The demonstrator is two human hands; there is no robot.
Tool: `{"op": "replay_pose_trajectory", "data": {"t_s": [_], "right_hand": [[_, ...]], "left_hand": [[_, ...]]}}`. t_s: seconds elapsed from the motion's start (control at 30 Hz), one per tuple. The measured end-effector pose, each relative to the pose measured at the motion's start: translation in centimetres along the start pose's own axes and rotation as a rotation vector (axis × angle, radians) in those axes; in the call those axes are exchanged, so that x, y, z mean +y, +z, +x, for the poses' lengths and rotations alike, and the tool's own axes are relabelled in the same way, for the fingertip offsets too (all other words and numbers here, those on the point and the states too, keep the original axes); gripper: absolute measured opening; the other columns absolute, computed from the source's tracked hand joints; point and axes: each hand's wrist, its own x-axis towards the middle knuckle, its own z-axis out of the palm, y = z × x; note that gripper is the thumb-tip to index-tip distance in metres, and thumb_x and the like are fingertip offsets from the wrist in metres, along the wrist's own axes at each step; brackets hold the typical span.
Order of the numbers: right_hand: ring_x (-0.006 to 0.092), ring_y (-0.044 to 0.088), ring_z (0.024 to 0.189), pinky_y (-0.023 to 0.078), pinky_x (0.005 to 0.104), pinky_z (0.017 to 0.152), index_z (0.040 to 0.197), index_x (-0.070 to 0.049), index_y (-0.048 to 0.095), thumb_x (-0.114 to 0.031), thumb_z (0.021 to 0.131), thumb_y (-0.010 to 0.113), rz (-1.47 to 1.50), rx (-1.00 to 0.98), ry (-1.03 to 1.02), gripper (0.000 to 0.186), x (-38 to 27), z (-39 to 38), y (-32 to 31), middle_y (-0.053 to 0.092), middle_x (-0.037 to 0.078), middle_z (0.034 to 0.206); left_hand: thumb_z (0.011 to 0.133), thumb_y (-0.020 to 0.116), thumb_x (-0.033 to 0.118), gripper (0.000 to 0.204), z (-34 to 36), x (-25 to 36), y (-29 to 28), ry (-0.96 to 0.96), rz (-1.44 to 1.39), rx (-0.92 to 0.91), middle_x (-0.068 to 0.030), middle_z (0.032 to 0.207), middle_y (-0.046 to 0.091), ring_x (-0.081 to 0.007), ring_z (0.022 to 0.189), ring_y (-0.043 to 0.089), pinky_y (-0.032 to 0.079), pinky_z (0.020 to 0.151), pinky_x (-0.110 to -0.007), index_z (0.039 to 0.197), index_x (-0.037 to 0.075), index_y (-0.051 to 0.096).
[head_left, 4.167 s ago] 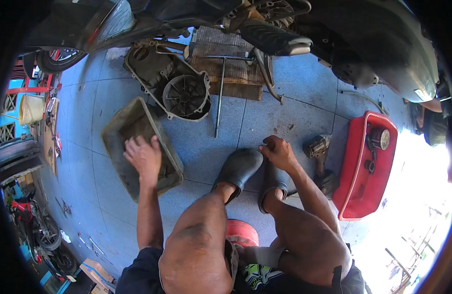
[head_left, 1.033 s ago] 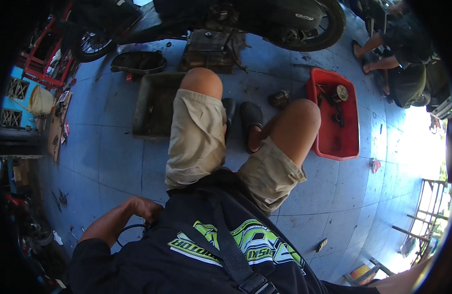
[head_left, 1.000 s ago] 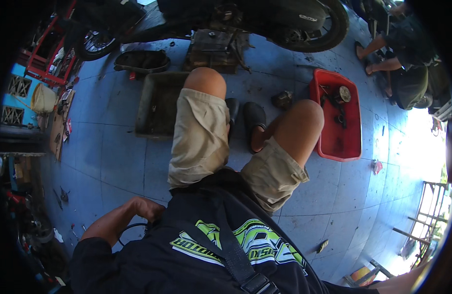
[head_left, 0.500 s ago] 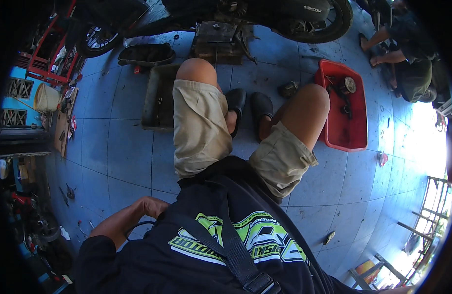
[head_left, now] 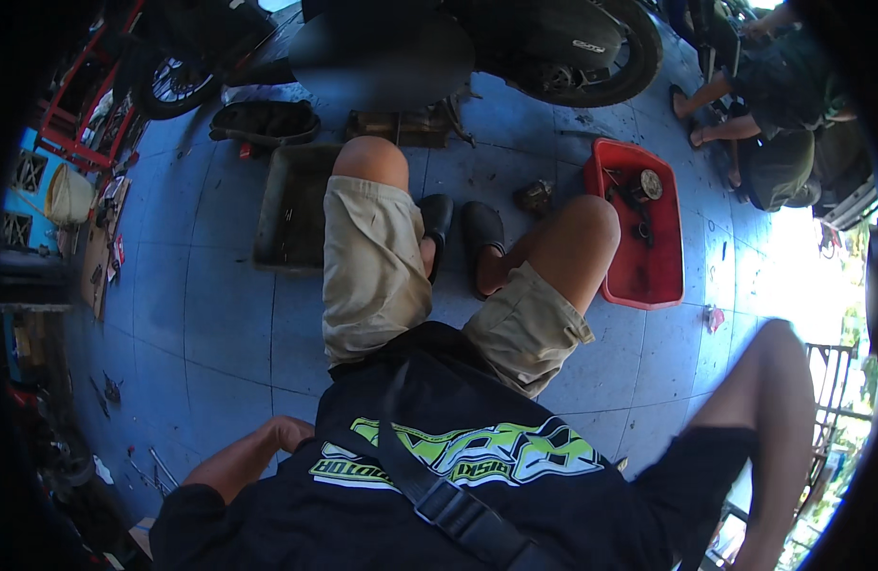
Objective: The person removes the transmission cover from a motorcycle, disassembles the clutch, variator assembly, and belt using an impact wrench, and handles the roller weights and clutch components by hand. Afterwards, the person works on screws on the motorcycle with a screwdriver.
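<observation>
My left hand (head_left: pixel 290 433) rests against the side of my black shirt (head_left: pixel 382 504) at about waist height. Its fingers are tucked out of sight behind the cloth, so their state is hidden. On the right my arm (head_left: pixel 779 409) is raised and sharply bent, with the elbow out to the side. The forearm folds back toward the lower edge, and my right hand lies outside the picture. A black strap with a buckle (head_left: pixel 443 504) crosses my shirt.
A red tub (head_left: pixel 658 276) holding a can and dark parts stands right of my knees; a dark grey tray (head_left: pixel 277 209) lies to the left. A motorcycle (head_left: pixel 582 43) stands ahead, partly covered by a blurred dark shape (head_left: pixel 382 52). Another person (head_left: pixel 781 105) is at far right.
My right arm has come up into view, bent at the elbow. A blurred dark shape now covers the top middle. The view has shifted slightly; my left hand stays at my side.
</observation>
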Motion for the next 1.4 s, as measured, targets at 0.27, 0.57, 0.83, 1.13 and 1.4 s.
{"op": "replay_pose_trajectory", "data": {"t_s": [0.27, 0.57, 0.83, 1.13, 1.4], "right_hand": [[0.0117, 0.042, 0.059, 0.029, 0.0265, 0.049, 0.072, -0.004, 0.063, -0.007, 0.083, 0.057, 0.220, 0.129, 0.021, 0.012, 7.0, -6.2, -0.2, 0.046, 0.001, 0.071], [0.0204, 0.053, 0.076, 0.043, 0.0378, 0.067, 0.067, -0.009, 0.063, -0.016, 0.078, 0.061, 0.302, 0.190, 0.031, 0.012, 4.6, -10.9, -0.9, 0.055, 0.005, 0.077], [0.0156, 0.054, 0.061, 0.042, 0.0274, 0.057, 0.092, -0.006, 0.068, -0.012, 0.087, 0.057, 0.003, 1.755, 0.624, 0.014, 5.7, -38.4, 0.1, 0.057, 0.005, 0.070], [0.0399, 0.066, 0.075, 0.053, 0.0490, 0.067, 0.082, -0.003, 0.062, -0.012, 0.074, 0.061, -0.611, 0.357, 2.470, 0.012, 14.4, -56.2, 17.7, 0.067, 0.019, 0.080], [0.0319, 0.054, 0.089, 0.047, 0.0460, 0.078, 0.087, -0.001, 0.058, -0.007, 0.077, 0.054, -0.747, 0.151, 2.421, 0.012, 10.4, -56.0, 25.7, 0.051, 0.015, 0.093]], "left_hand": [[0.087, 0.064, 0.021, 0.029, -0.7, 2.8, -0.3, -0.061, -0.024, 0.323, -0.0122, 0.106, 0.066, -0.0227, 0.095, 0.060, 0.048, 0.083, -0.037, 0.107, 0.001, 0.065], [0.086, 0.064, 0.024, 0.030, 5.6, 18.4, -5.4, 0.071, 0.797, 0.473, -0.0181, 0.101, 0.066, -0.0306, 0.092, 0.062, 0.049, 0.081, -0.042, 0.102, -0.002, 0.064], [0.084, 0.063, 0.026, 0.032, 12.7, 36.1, -11.4, 0.176, 1.379, 0.548, -0.0233, 0.096, 0.065, -0.0377, 0.089, 0.063, 0.049, 0.079, -0.047, 0.097, -0.004, 0.063], [0.084, 0.063, 0.028, 0.037, 29.0, 51.1, -16.1, 0.412, 1.534, 0.860, -0.0292, 0.095, 0.064, -0.0452, 0.089, 0.063, 0.050, 0.079, -0.052, 0.097, -0.006, 0.059], [0.083, 0.064, 0.020, 0.047, 35.5, 49.7, -22.0, 0.360, 1.080, 1.271, -0.0322, 0.102, 0.061, -0.0488, 0.096, 0.060, 0.047, 0.085, -0.050, 0.112, -0.013, 0.044]]}}
